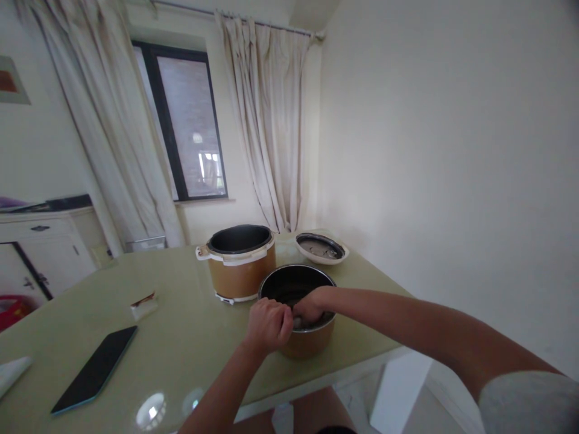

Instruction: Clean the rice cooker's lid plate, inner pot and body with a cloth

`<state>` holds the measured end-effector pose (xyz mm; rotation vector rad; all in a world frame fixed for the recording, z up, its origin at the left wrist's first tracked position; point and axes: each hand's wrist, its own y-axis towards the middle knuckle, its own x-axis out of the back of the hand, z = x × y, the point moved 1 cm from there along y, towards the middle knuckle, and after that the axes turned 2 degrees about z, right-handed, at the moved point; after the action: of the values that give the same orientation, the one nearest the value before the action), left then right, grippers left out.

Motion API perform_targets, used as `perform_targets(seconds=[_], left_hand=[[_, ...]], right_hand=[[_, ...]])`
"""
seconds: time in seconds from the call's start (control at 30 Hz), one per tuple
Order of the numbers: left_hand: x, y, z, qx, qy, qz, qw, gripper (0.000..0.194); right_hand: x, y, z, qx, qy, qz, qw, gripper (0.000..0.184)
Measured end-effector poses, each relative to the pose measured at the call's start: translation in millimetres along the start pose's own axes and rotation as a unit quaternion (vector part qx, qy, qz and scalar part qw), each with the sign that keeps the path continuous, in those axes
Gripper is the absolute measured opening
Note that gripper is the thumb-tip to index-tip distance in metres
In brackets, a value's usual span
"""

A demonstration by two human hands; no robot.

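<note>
A pot with a dark inside, a shiny rim and a brown outside stands near the table's front edge. My left hand is closed at its left front rim, apparently gripping it. My right hand reaches down inside the pot with its fingers curled. Something greyish shows at its fingertips, too hidden to name. Just behind and left stands a gold-brown electric cooker body with a white rim and a dark inside. An oval lid lies underside up behind the pot, to the right.
A dark tablet-like slab lies on the pale green table at left. Beyond it sits a small whitish packet. A white object is at the left edge. A wall rises on the right.
</note>
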<state>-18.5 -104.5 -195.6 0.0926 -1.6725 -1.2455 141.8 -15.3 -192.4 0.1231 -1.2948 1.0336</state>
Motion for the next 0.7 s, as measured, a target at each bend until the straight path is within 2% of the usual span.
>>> perform_targets(seconds=[0.1,0.2,0.3,0.37,0.4,0.43,0.5,0.53,0.57,0.63,0.7], left_hand=[[0.0,0.2,3.8,-0.008,-0.022,0.021,0.999,0.041],[2.3,1.5,6.2,-0.009,-0.05,0.05,0.997,0.041],[5.4,3.7,7.8,-0.005,-0.061,0.087,0.994,0.039],[6.5,5.0,8.6,-0.005,-0.07,0.11,0.991,0.038],[6.6,5.5,8.8,-0.005,-0.077,0.118,0.99,0.038],[6.5,5.8,8.8,-0.004,-0.084,0.123,0.989,0.037],[6.1,6.0,8.1,0.004,-0.094,0.121,0.988,0.037],[5.9,5.8,7.4,0.01,-0.097,0.114,0.989,0.037],[5.7,5.5,6.4,0.014,-0.098,0.104,0.99,0.037],[5.4,4.5,4.1,0.018,-0.093,0.083,0.992,0.038],[4.9,3.3,1.8,0.016,-0.08,0.063,0.995,0.039]], right_hand=[[-3.6,-8.5,-13.3,-0.031,-0.144,0.001,0.989,0.006],[0.9,-9.5,-16.1,-0.028,-0.267,-0.067,0.961,0.015],[20.4,-4.2,-9.3,0.042,-0.34,-0.123,0.931,0.019],[37.7,1.0,-1.5,0.132,-0.381,-0.137,0.905,0.02],[45.5,3.5,3.0,0.194,-0.413,-0.144,0.878,0.021],[51.9,5.8,7.2,0.261,-0.451,-0.152,0.84,0.022],[59.2,9.6,13.1,0.371,-0.522,-0.175,0.748,0.024],[60.3,11.2,14.1,0.399,-0.544,-0.188,0.714,0.024],[60.2,12.5,13.8,0.404,-0.553,-0.203,0.7,0.024],[57.4,13.5,9.1,0.367,-0.55,-0.236,0.712,0.023],[53.4,10.7,0.1,0.292,-0.534,-0.262,0.749,0.022]])
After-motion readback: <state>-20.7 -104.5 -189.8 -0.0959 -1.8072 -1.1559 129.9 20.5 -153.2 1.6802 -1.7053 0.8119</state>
